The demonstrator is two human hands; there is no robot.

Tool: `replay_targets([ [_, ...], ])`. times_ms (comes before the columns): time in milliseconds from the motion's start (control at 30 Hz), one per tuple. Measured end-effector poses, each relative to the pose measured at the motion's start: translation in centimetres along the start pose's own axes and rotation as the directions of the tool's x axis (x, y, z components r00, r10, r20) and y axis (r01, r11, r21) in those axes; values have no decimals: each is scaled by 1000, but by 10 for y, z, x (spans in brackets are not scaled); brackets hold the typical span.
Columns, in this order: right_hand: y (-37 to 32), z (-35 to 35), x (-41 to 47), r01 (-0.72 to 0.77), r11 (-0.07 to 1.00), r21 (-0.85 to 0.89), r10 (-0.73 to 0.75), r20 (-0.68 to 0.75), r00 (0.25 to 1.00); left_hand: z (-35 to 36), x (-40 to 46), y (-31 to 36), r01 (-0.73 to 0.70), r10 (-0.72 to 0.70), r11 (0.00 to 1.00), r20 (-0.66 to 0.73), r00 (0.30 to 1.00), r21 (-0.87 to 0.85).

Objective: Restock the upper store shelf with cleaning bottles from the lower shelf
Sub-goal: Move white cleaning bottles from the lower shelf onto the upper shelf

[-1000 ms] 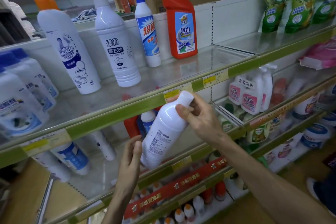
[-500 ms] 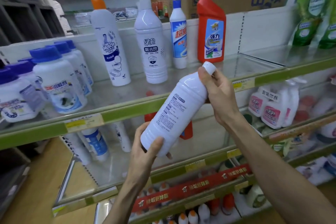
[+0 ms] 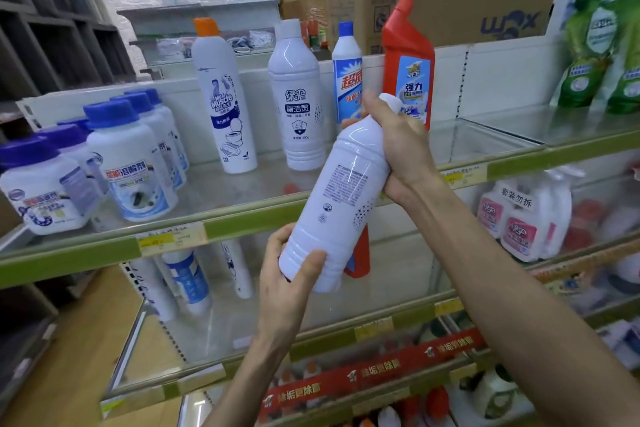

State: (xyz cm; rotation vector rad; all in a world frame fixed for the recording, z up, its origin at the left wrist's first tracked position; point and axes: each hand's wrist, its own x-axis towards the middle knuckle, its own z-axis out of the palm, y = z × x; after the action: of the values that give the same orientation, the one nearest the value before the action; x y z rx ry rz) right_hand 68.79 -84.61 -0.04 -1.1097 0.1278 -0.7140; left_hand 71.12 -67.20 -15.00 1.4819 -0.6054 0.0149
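The white bottle (image 3: 341,198) has risen from in front of the lower shelf to the upper shelf's front edge (image 3: 242,224), more upright, the right hand (image 3: 398,146) now wrapped round its neck, the left hand (image 3: 289,282) under its base.

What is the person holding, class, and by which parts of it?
A white cleaning bottle, tilted: the left hand cups its base, and the right hand wraps its neck below the cap.

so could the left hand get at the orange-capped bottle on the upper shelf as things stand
Probably not right away: the left hand is gripping the base of the tilted white bottle, which the right hand holds at the neck. The orange-capped bottle itself stands unobstructed at the front.
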Motion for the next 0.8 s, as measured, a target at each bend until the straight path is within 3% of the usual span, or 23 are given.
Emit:
replay_targets([
  [67,-1,1,0,-6,1000,-19,7,36,999,3,-3,13,136,-119,947,76,990,-290],
  [133,-2,0,-1,-35,999,-11,36,121,992,3,-5,28,411,-301,740,285,910,-532],
  [233,-1,1,0,-89,996,31,81,217,973,1,-7,45,672,-394,411,544,741,-616],
  [300,1,4,0,-107,993,46,93,233,968,0,-7,50,701,-377,323,593,712,-636],
  [633,2,8,2,-69,995,77,49,231,972,-4,-7,48,723,-309,294,654,691,-625],
  [733,1,7,0,-44,993,113,18,223,975,-6,-7,46,680,-319,477,611,725,-557],
  [800,-3,6,-4,-17,993,120,-10,225,974,-12,-5,43,528,-292,686,476,830,-500],
])
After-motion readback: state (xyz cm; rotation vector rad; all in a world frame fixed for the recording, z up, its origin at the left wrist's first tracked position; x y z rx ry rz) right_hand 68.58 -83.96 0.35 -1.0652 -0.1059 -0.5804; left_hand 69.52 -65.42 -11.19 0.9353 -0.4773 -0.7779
